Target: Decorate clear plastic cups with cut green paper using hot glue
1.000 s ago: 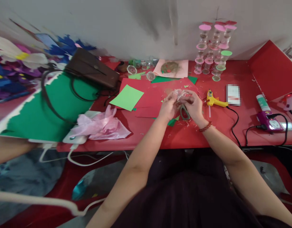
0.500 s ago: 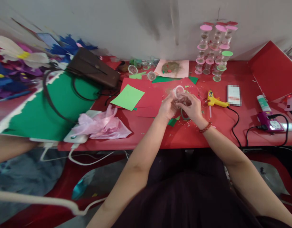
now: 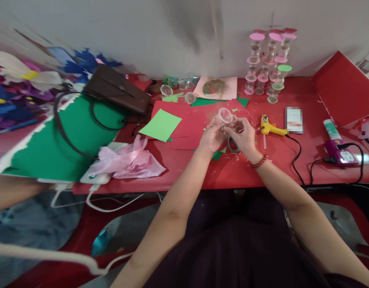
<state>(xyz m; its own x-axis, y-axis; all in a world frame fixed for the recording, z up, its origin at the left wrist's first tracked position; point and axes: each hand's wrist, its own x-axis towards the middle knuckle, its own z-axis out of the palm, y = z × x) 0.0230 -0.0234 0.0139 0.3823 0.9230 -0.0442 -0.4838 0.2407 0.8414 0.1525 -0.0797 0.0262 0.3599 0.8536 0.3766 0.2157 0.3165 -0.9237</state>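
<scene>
A small clear plastic cup [image 3: 225,115] is tilted in my hands, its round rim facing up and away from me. My left hand [image 3: 211,136] is closed around the cup's left side. The fingers of my right hand [image 3: 243,134] are pinched against its lower right part; their tips are partly hidden. Just below my hands lies what looks like a dark scissors handle [image 3: 233,145], mostly covered. Red paper sheets [image 3: 187,124] with paper scraps and shavings lie under and around the hands. To the right rests a yellow glue gun [image 3: 273,127] with a clear stick beside it.
Stacked plastic cups with pink and green discs [image 3: 268,68] stand at the back right. A brown bag [image 3: 118,90], light green paper [image 3: 161,125] and a pink plastic bag [image 3: 133,160] lie left. A purple power adapter [image 3: 340,154] with cords is right. Another person's arm [image 3: 16,192] shows far left.
The cup has turned slightly in my hands, so more of its rim shows. My right fingers have shifted a little; the camera view has moved slightly.
</scene>
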